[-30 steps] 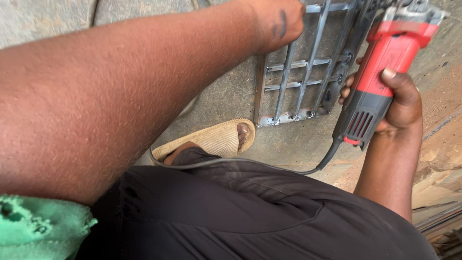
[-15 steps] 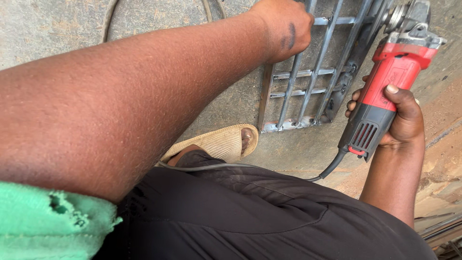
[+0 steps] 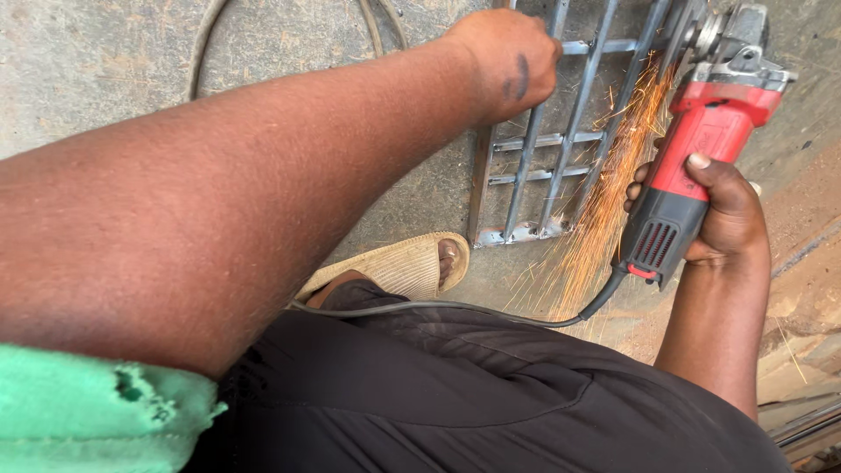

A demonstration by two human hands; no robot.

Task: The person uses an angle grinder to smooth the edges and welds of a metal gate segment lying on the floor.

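Observation:
A grey metal grille (image 3: 561, 140) of welded bars stands on the concrete floor. My left hand (image 3: 504, 61) grips one of its upright bars near the top. A red and black angle grinder (image 3: 701, 140) is held around its body by my right hand (image 3: 714, 210). The grinder's head touches the grille's right side at the top of the view. Orange sparks (image 3: 604, 193) stream down from there toward my leg.
The grinder's grey cord (image 3: 438, 307) runs across my dark trousers (image 3: 491, 394). My foot in a tan slipper (image 3: 403, 267) rests by the grille's lower corner. A cable loop (image 3: 289, 35) lies on the concrete (image 3: 105, 70) at upper left. Wooden boards (image 3: 797, 368) lie at right.
The view has shifted slightly. The grinder now throws sparks off the grille, where none showed before. Both hands keep their grips.

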